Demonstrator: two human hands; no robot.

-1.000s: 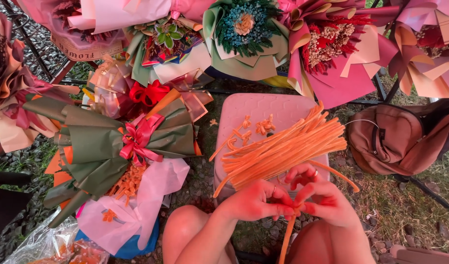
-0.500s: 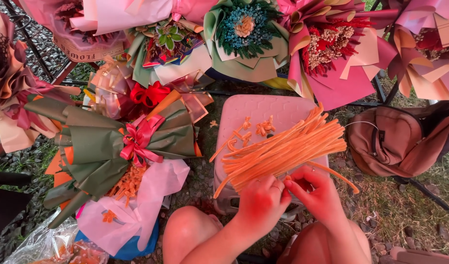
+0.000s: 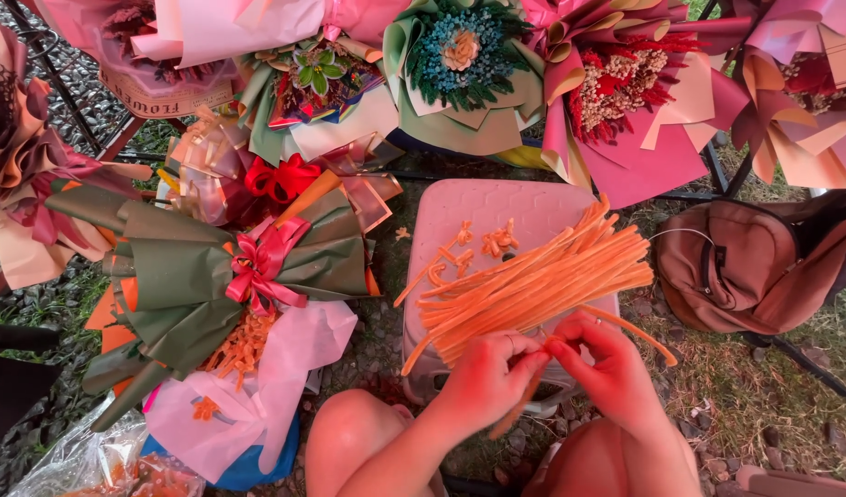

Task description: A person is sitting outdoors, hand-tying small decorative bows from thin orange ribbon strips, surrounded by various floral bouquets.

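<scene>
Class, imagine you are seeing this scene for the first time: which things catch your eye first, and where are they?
A fan of orange pipe cleaners lies on a pink stool at centre, with the left hand and right hand pinching one below. A green wrapped bouquet with a pink bow lies left; bright bouquets line the top.

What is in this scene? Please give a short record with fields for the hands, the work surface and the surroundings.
left hand: left hand pinches one orange pipe cleaner
right hand: right hand grips the same stem, fingers closed
surface: pale pink stool, bearing the orange stem bundle and small twisted pieces
left side: green-wrapped bouquet with a pink bow
right side: brown backpack on grass
top: row of paper-wrapped bouquets
</scene>
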